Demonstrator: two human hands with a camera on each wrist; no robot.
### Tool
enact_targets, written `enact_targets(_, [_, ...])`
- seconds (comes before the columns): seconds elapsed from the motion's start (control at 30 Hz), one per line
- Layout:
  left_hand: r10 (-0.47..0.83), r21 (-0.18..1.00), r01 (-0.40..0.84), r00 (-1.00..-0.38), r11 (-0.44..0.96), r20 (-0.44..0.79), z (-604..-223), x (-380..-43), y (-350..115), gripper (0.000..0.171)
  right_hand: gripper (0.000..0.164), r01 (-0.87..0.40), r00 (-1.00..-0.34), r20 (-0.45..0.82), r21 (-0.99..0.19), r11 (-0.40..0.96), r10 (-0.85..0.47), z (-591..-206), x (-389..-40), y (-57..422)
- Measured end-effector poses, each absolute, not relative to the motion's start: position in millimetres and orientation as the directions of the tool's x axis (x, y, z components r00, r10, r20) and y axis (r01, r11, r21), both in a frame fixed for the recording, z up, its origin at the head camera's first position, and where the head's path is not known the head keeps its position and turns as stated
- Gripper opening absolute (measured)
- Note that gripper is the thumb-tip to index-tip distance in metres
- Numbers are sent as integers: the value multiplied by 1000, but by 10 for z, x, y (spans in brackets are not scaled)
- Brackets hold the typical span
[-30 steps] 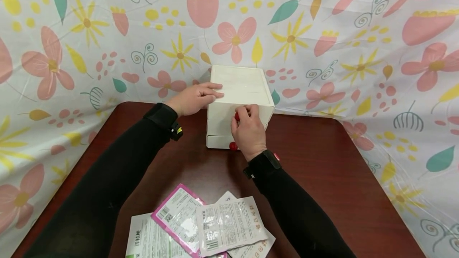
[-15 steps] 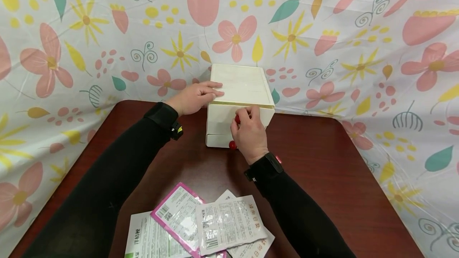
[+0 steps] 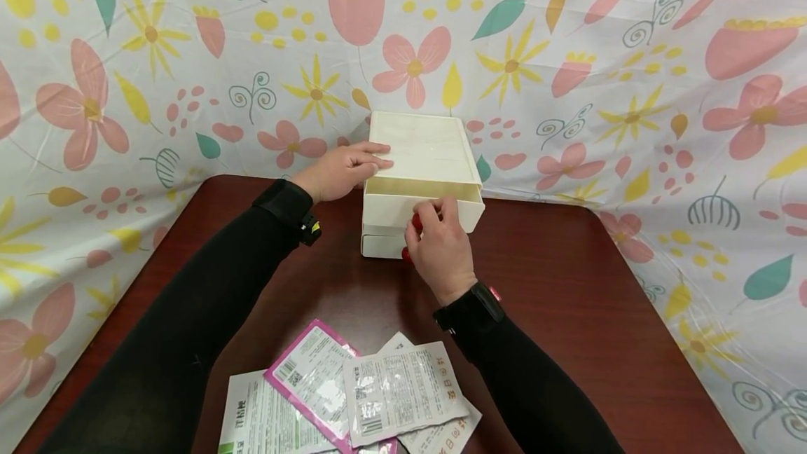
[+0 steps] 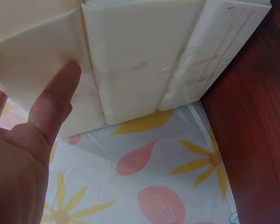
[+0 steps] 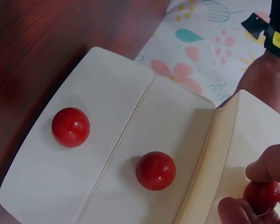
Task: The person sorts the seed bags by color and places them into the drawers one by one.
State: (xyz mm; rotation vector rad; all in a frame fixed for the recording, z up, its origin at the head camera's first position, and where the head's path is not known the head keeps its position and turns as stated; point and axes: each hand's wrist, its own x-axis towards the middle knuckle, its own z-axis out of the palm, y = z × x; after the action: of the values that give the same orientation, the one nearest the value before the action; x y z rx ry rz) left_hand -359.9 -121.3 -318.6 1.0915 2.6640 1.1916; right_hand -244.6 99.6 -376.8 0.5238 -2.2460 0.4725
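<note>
Floral cloth [image 3: 252, 54] fills the background across the top and both sides of the head view; dark red-brown table [image 3: 555, 286] below it. White drawer unit [image 3: 429, 149] stands upright at centre, near the cloth. Its top drawer [image 3: 391, 212] is part way out, a strip of the interior visible below the lid edge.

Right hand [image 3: 441, 251], centre of frame: thumb and fingers pinch the red top knob [image 5: 261, 196], seen lower right in the right wrist view. Middle knob [image 5: 155, 171] and bottom knob [image 5: 70, 127], also red, sit on the two lower drawer fronts, centre and left there, untouched.

Left hand [image 3: 340, 172], left of centre: grasps nothing, fingers extended, fingertips resting on the unit's top at its left edge.

Bottom centre of head view: overlapping packets, incl. silvery packet [image 3: 406, 391] on top, pink-edged packet [image 3: 309, 377] to its left, white-green packet [image 3: 261, 415] at far left of the pile, cut by frame edge. Black sleeves [image 3: 151, 342] on both arms, dark wristbands [image 3: 284, 210] at both wrists.
</note>
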Motion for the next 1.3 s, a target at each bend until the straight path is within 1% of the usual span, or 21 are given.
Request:
enact_targets(0.33, [612,659,591,-753,466,242,-3179,-3595,-1220,39,19,-512,-615,756,-166,843,-225,-3758,-2317,1012])
enact_targets(0.57, [606,677,574,-761,461,233,-3160,-3577,-1214,39,15,-525,-611,759,-176,833,-224,-3749,-2250,1016])
enact_targets(0.87, [592,662,569,-773,487,229,-3186,-3588,-1205,39,17,-542,-601,759,-157,826,-250,-3758,-2139,1030])
enact_targets(1.3, [594,665,570,-771,483,229,-3186,-3573,-1209,39,17,-556,-581,770,-141,819,-262,-3725,-2044,1020])
